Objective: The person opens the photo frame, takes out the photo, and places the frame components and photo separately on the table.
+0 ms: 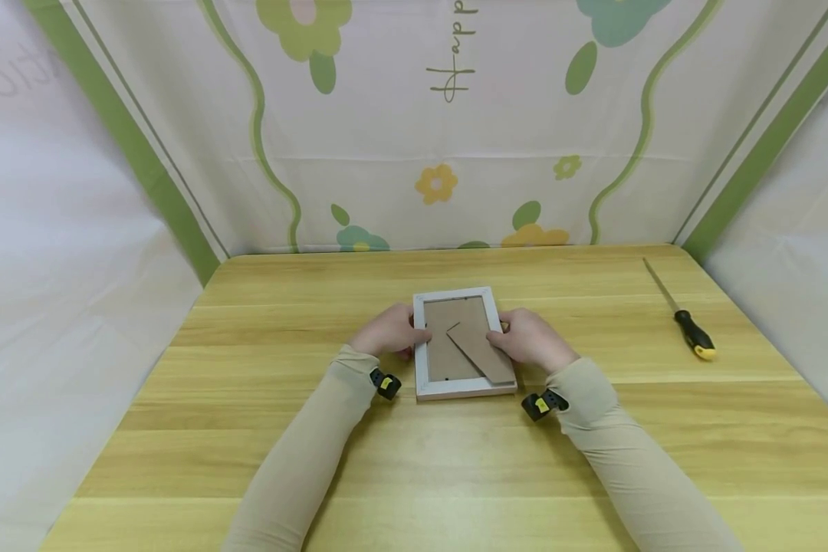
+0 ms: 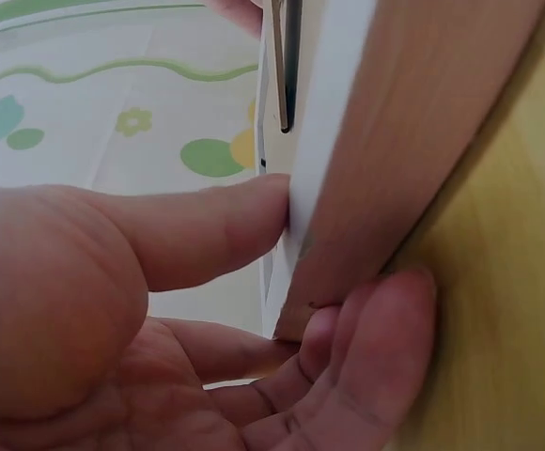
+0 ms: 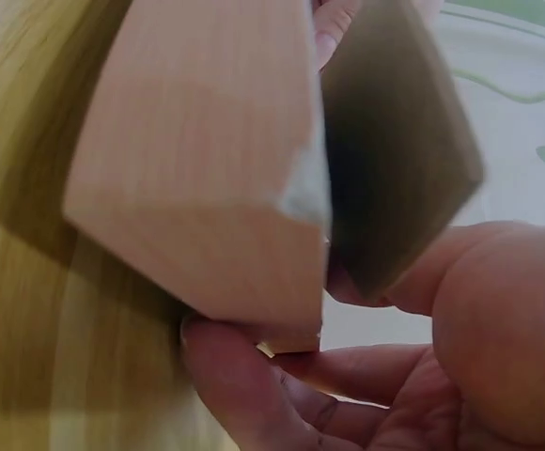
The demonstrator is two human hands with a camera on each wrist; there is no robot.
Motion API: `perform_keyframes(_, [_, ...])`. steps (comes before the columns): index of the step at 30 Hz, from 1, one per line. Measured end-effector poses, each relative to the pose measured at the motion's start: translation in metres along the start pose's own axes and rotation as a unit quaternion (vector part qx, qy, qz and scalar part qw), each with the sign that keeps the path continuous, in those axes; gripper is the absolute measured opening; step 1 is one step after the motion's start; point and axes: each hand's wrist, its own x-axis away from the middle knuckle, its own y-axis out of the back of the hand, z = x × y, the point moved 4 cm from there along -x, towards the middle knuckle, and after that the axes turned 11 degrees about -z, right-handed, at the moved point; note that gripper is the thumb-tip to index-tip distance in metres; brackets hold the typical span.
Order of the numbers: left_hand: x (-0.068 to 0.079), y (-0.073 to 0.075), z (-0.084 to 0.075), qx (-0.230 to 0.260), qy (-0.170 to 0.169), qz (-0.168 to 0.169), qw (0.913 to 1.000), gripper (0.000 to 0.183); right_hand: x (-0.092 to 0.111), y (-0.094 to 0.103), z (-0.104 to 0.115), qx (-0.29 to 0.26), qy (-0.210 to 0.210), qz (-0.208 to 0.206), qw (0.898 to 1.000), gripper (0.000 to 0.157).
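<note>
A picture frame [image 1: 429, 391] lies back side up on the wooden table, its white border around a brown backing board [image 1: 445, 356]. A brown easel stand [image 1: 479, 353] slants across the board and sticks up from it in the right wrist view. My left hand [image 1: 389, 331] grips the left side, thumb on the border and fingers curled under the edge. My right hand [image 1: 530, 339] holds the right side, its thumb by the stand and fingertips under the rim. In the left wrist view the pinkish side of the frame [image 2: 404, 122] stands between thumb and fingers.
A screwdriver [image 1: 693, 333] with a black and yellow handle lies at the table's right. Behind the table [image 1: 262, 345] hangs a white cloth [image 1: 386, 115] with flowers and green lines. White cloth also hangs at both sides.
</note>
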Motion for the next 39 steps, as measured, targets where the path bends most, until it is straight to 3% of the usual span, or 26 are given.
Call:
perform_keyframes(9, [-0.0012, -0.0008, -0.0002, -0.007, 0.000, 0.004, 1.0000, 0.027, 0.0023, -0.0022, -0.0005, 0.011, -0.012, 0.032, 0.999, 0.029])
perform_keyframes(39, [-0.0006, 0.0000, 0.0014, -0.001, 0.002, 0.001, 1.0000, 0.024, 0.0034, -0.0007, -0.0038, 0.007, -0.016, 0.035, 0.999, 0.024])
